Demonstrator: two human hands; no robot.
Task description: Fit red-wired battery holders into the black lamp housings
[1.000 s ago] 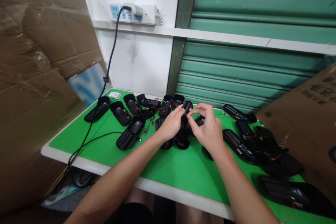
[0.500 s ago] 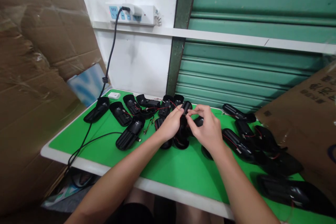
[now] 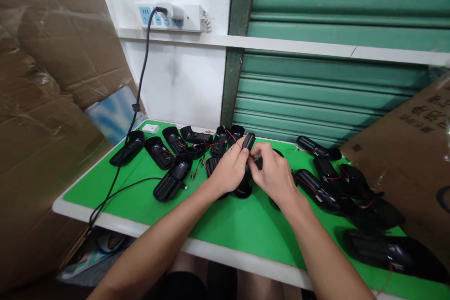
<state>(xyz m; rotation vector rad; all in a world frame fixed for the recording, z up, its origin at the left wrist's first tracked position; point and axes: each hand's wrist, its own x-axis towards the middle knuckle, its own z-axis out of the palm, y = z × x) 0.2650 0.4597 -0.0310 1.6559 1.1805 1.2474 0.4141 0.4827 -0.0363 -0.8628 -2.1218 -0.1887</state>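
Green-topped counter (image 3: 147,197) against a white wall and teal shutter. Both hands meet above its middle on one black housing half (image 3: 247,143): left hand (image 3: 230,171) fingers clamped on its body, right hand (image 3: 272,173) fingers pinched together at its upper end. Long axis stands steep, top tilted away. Red wire (image 3: 235,139) trails loose; looks mid-assembly. Many open shells (image 3: 172,180) wait around.

Two bare hands meet, fingers pinched, at mid-scene.

The left hand (image 3: 230,169) and right hand (image 3: 272,173) touch at the fingertips, both curled closed in a pinch, knuckles up. Both bare forearms run from the near edge, left from near-left, right from near-right, converging toward the far side.
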